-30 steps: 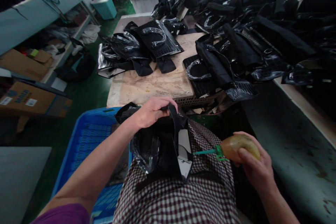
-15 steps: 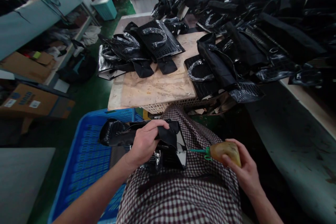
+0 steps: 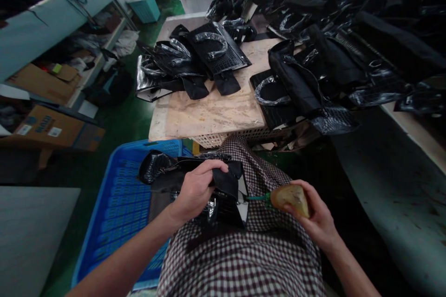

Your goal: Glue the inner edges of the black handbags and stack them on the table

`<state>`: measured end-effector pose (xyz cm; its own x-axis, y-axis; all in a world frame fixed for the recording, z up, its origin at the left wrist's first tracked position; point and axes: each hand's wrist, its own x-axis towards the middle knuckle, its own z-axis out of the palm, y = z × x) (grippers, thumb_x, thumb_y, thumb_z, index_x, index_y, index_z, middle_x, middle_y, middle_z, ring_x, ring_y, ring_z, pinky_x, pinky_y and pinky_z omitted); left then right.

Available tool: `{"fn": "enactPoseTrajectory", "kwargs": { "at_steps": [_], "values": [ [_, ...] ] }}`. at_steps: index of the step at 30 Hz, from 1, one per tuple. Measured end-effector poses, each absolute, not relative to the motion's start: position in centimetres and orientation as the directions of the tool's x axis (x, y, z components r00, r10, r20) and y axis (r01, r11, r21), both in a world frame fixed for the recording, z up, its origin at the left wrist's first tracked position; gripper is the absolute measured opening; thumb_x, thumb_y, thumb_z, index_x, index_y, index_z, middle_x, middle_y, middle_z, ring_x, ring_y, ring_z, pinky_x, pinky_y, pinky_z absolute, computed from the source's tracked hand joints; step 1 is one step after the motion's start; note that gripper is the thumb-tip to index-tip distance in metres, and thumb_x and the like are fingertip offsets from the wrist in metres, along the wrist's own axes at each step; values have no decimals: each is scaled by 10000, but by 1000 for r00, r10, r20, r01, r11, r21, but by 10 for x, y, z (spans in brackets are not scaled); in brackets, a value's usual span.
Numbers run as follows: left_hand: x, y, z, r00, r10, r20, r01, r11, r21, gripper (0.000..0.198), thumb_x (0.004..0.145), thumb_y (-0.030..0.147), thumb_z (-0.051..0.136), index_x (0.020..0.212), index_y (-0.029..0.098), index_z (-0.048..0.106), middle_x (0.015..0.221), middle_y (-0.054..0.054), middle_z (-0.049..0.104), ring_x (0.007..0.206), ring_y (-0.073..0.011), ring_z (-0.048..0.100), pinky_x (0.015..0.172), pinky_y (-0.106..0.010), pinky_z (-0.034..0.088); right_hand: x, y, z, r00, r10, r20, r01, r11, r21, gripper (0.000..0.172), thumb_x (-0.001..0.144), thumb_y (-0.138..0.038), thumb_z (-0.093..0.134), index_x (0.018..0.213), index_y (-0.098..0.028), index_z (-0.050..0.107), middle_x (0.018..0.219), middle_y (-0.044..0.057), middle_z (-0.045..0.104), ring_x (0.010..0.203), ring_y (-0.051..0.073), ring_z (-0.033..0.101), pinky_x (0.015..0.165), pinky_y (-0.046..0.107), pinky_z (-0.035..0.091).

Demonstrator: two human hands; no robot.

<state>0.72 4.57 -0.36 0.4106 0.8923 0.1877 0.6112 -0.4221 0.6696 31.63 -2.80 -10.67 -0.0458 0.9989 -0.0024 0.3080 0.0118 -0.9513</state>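
Note:
My left hand (image 3: 195, 188) is closed on a glossy black bag piece (image 3: 223, 202) that rests on my checked apron (image 3: 244, 260). The thumb pins a black flap, and a white inner edge of the piece shows beside it. My right hand (image 3: 313, 222) grips a yellowish squeeze bottle (image 3: 291, 197) with a green nozzle. The nozzle tip touches the piece's right edge.
A blue plastic crate (image 3: 118, 209) stands at my left knee. A wooden worktable (image 3: 212, 111) ahead carries several black croc-pattern bags (image 3: 209, 53), with a larger black heap (image 3: 348, 41) to the right. Cardboard boxes (image 3: 45, 125) and shelves line the left, over a green floor.
The bag piece has come down from upright to lie flatter on my lap, partly over the crate. My right hand has brought the bottle's nozzle left to the piece's edge.

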Motion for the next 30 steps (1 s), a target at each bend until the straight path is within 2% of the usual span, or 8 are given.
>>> {"fn": "enactPoseTrajectory", "kwargs": {
  "at_steps": [4,9,13,20,27,30],
  "values": [
    [7,43,-5,417,892,176,623,-421,659,271,842,-16,468,965,147,646,1053,-53,693,1008,-140,652,949,-253,518,317,-30,-107,-92,996,-1,333,30,-943,474,842,-380,714,1256,-295,498,1179,56,557,1014,233,595,869,306,527],
    [7,41,-5,423,891,166,619,-418,665,313,814,-48,458,975,144,646,1064,-48,688,1021,-124,641,963,-224,501,317,-32,-111,-31,999,18,306,27,-952,493,850,-368,708,1280,-293,478,1191,56,541,1002,223,587,847,286,531],
    [7,36,-1,412,898,154,622,-401,673,318,810,-41,455,984,152,639,1071,-45,683,1018,-126,642,947,-226,511,318,-34,-112,-87,996,9,333,38,-942,492,841,-366,720,1271,-302,491,1189,48,548,1022,226,586,889,300,510],
    [4,29,3,389,913,121,638,-362,680,319,818,-36,446,987,157,636,1085,-43,680,1033,-119,635,955,-216,500,314,-39,-116,25,999,-30,266,-36,-963,483,841,-385,714,1266,-300,500,1182,43,559,1011,213,590,850,273,521],
    [0,15,4,376,921,105,623,-335,707,342,820,-39,444,1026,177,612,1117,-40,662,1065,-126,622,974,-230,490,309,-44,-116,89,983,-161,299,-180,-937,479,810,-480,711,1198,-254,543,1087,56,630,949,248,628,829,343,538],
    [0,7,7,350,933,89,630,-304,715,344,836,-37,435,1030,188,608,1112,-36,662,1062,-127,625,967,-232,494,306,-47,-115,111,974,-198,286,-222,-932,486,793,-503,711,1172,-237,563,1109,74,642,987,269,629,843,361,541]
  ]
}}
